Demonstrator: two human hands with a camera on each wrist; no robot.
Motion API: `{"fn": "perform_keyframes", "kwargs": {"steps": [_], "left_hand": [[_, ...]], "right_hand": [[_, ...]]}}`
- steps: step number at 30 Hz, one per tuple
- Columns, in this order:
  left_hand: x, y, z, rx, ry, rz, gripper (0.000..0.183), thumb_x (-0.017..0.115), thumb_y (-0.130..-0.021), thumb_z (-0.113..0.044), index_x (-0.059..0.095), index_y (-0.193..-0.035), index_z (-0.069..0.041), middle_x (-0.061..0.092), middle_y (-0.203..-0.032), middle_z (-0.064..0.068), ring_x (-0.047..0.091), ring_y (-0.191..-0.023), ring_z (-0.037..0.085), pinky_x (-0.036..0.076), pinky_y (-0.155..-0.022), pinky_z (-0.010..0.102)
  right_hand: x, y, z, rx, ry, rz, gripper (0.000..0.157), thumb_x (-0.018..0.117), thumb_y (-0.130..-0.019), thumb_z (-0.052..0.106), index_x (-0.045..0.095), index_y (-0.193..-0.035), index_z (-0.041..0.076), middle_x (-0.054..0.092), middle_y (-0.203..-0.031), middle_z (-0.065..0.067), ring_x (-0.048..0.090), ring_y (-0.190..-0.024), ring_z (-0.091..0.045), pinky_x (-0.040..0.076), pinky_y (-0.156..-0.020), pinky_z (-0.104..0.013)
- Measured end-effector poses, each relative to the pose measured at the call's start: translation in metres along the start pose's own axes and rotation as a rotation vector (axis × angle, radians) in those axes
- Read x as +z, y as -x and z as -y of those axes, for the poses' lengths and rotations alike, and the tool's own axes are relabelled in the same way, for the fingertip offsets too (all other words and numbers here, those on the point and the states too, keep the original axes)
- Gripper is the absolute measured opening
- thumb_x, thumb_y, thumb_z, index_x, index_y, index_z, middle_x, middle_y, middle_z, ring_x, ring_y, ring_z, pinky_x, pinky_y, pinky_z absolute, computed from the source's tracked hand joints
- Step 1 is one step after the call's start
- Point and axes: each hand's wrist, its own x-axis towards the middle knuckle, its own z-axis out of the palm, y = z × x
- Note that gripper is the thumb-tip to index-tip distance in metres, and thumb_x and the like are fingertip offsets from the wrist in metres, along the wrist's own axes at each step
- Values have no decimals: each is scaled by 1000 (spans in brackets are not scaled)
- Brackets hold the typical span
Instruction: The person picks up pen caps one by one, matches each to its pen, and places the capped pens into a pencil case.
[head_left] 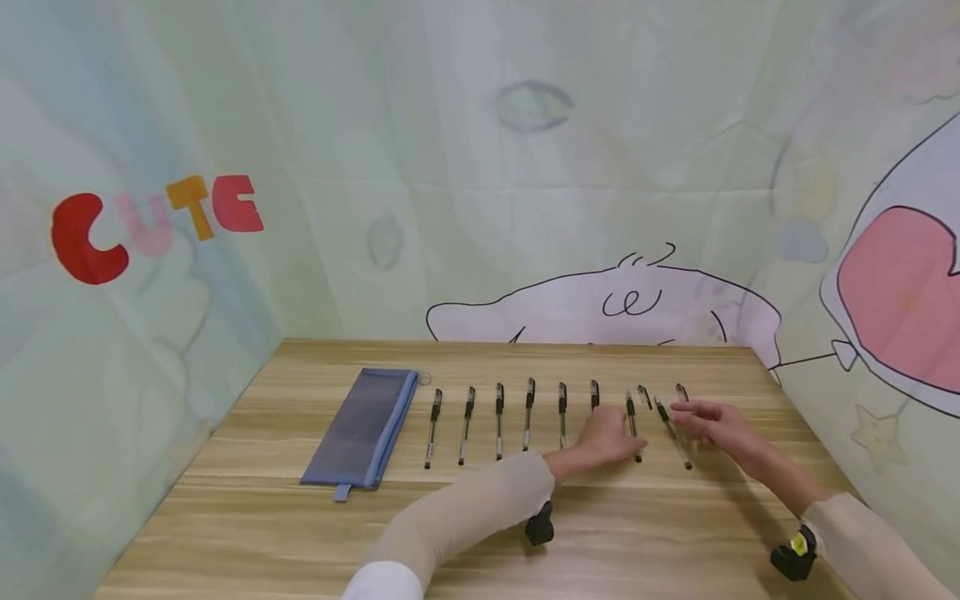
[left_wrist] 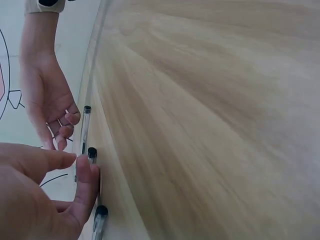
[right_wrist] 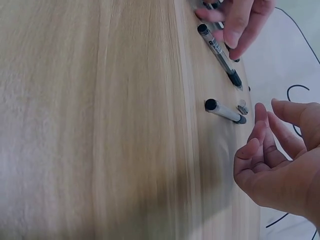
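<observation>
My left hand (head_left: 602,437) is low over the table between a capped pen (head_left: 595,393) and an uncapped pen (head_left: 632,417). In the left wrist view the thumb and forefinger of this left hand (left_wrist: 50,190) are apart, with no pen seen between them. Just right of a second uncapped pen (head_left: 673,433) is my right hand (head_left: 718,427), its fingers loosely bent and holding nothing. One loose cap (head_left: 645,397) lies behind the two uncapped pens. Another cap (head_left: 681,392) lies just beyond the right fingertips.
Left of my hands, several capped pens (head_left: 466,425) lie in a spaced row. A blue mesh zip pouch (head_left: 356,429) lies flat at the table's left. The wooden table (head_left: 637,533) ends at a printed cloth backdrop (head_left: 450,208).
</observation>
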Motion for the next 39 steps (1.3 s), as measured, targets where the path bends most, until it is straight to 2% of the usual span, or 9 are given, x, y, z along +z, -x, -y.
{"fn": "perform_keyframes", "kwargs": {"steps": [6,12,17,20,22,25,27,34,39], "left_hand": [[6,-6,-6,-72,0,9,45,88,-79,-19,54,-51,-11,47,-36,-3,44,-30,7,31,-32,16],[3,-12,-9,-113,-25,40,37,84,-80,-7,57,-55,-9,56,-41,0,54,-33,9,43,-34,16],[-7,-14,-8,-195,166,68,38,80,-81,0,49,-62,-10,61,-49,4,66,-43,19,56,-42,22],[-15,-11,-8,-249,279,104,27,78,-85,-1,53,-74,-7,64,-58,7,72,-54,25,61,-49,26],[-21,-7,-9,-257,318,131,15,76,-86,-1,63,-95,0,69,-68,10,74,-60,29,64,-55,29],[-29,-1,-8,-252,365,157,45,74,-88,0,62,-131,3,76,-95,14,74,-65,30,66,-60,33],[-33,4,-6,-248,397,159,57,73,-88,1,56,-142,0,76,-108,14,73,-64,28,66,-63,34],[-49,14,15,-215,483,178,58,70,-88,3,54,-144,-2,62,-77,5,66,-62,17,67,-68,35],[-68,23,31,-201,523,184,57,69,-90,3,52,-145,-2,64,-88,6,68,-68,18,67,-70,36]], "right_hand": [[-1,3,-2,19,-6,-26,51,62,-103,28,54,-141,-6,72,-114,16,58,-89,-2,49,-70,-22],[-2,5,-3,22,0,-28,54,63,-103,29,53,-142,-7,70,-111,17,53,-86,-5,49,-68,-22],[-1,5,-2,28,11,-36,55,63,-103,31,54,-142,-6,68,-110,18,55,-88,-5,50,-70,-22],[-1,4,-2,29,19,-35,54,62,-103,32,54,-142,-6,68,-109,18,55,-89,-6,50,-70,-22],[-1,4,-2,35,24,-35,54,62,-103,32,54,-142,-6,67,-108,18,54,-89,-7,50,-70,-22],[-1,4,-3,40,34,-32,55,62,-103,32,53,-142,-6,67,-108,15,54,-89,-8,50,-70,-22],[0,4,-2,46,30,-35,55,62,-103,32,53,-142,-6,67,-107,14,54,-88,-8,50,-70,-22],[4,1,0,14,20,-21,53,62,-103,28,52,-143,-6,66,-103,15,53,-86,-6,51,-69,-21],[6,0,4,6,20,-18,54,62,-103,28,51,-143,-7,66,-102,14,54,-87,-6,51,-70,-22]]}}
